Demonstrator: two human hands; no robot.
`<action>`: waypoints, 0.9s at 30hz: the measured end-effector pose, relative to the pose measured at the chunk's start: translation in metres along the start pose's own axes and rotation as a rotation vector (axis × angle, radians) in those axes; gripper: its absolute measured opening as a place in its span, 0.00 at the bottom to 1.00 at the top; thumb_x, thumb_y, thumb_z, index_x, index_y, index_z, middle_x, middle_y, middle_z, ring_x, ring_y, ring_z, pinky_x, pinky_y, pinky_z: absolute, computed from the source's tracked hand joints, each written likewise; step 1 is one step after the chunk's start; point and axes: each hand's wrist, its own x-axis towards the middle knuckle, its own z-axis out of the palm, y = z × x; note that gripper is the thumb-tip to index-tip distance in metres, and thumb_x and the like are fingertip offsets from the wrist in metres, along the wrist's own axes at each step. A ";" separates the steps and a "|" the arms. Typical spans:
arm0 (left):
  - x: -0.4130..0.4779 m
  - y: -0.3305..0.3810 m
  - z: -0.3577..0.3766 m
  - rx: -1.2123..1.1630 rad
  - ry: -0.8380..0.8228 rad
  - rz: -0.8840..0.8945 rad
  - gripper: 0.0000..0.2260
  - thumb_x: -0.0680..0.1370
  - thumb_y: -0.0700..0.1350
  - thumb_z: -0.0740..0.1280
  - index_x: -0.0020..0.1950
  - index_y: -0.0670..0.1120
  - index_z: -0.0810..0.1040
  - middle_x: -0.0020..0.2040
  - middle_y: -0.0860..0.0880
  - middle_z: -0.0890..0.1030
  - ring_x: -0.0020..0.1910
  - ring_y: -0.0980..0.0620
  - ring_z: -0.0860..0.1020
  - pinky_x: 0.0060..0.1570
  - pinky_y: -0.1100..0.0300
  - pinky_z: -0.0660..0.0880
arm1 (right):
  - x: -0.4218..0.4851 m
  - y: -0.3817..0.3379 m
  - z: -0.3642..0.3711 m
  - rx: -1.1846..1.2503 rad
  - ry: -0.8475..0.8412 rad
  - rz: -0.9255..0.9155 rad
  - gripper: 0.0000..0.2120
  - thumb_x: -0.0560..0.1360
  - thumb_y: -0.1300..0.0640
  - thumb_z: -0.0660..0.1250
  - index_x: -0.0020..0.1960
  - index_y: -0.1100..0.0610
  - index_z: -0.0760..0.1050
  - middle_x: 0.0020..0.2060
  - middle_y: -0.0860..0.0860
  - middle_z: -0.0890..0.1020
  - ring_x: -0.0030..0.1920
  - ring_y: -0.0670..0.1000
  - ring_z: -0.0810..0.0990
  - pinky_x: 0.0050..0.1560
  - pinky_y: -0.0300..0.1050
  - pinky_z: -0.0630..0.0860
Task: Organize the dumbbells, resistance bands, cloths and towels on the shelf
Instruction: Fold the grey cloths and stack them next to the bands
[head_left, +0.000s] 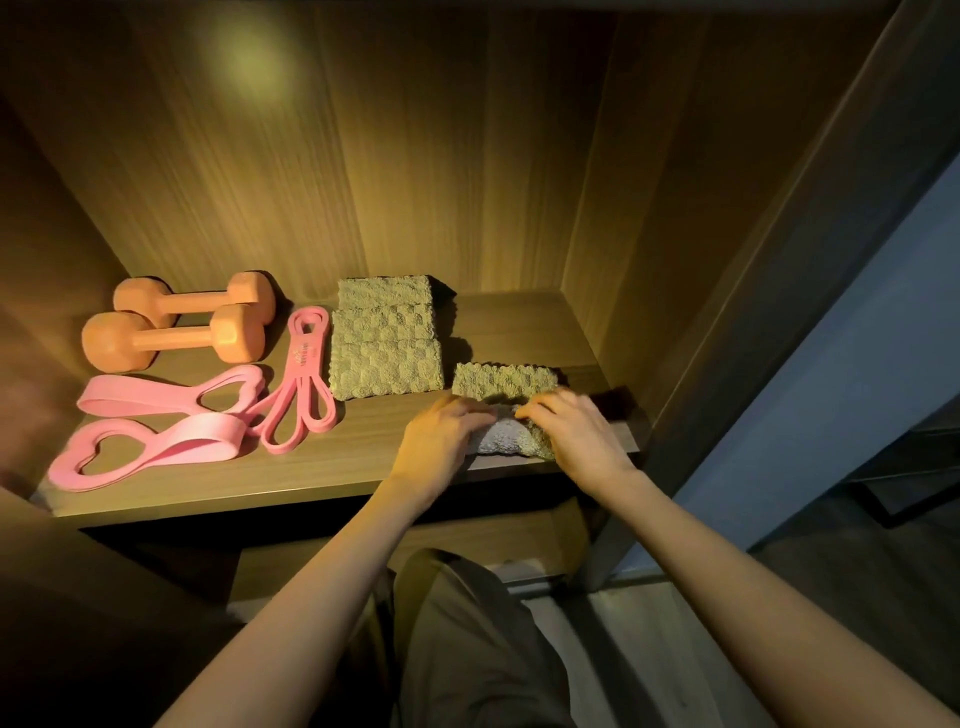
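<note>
Because both hands' fingers pinched the grey towel (506, 436) at the shelf's (311, 475) near edge, a loose fold could have slid off.

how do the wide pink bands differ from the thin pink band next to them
The wide pink bands are flat, broad straps lying roughly side to side near the shelf front; the thin pink band is a narrow cord-like loop folded over itself, running front to back. The wide ones pinch into heart-shaped openings, while the thin one forms long slim loops and carries printed marking. Both are pink and lie flat, untouched.
</note>
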 end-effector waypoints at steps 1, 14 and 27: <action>-0.002 -0.001 0.000 -0.013 -0.034 0.017 0.12 0.74 0.39 0.70 0.57 0.49 0.82 0.54 0.47 0.83 0.52 0.44 0.80 0.40 0.51 0.79 | -0.001 0.003 0.000 0.006 -0.025 -0.051 0.29 0.71 0.73 0.65 0.69 0.55 0.70 0.66 0.54 0.73 0.67 0.54 0.70 0.67 0.48 0.66; -0.039 -0.017 0.000 -0.096 -0.142 0.143 0.22 0.73 0.49 0.71 0.65 0.47 0.72 0.60 0.48 0.76 0.57 0.48 0.75 0.55 0.53 0.75 | -0.036 0.012 0.005 0.121 -0.041 -0.159 0.25 0.73 0.62 0.69 0.68 0.52 0.69 0.63 0.49 0.75 0.63 0.49 0.72 0.65 0.47 0.71; -0.001 -0.007 -0.006 -0.497 -0.152 -0.621 0.19 0.78 0.59 0.61 0.43 0.43 0.73 0.28 0.52 0.73 0.30 0.51 0.72 0.30 0.58 0.67 | -0.015 0.006 -0.003 0.790 0.097 0.475 0.16 0.75 0.53 0.69 0.62 0.55 0.74 0.50 0.47 0.80 0.51 0.46 0.79 0.44 0.31 0.71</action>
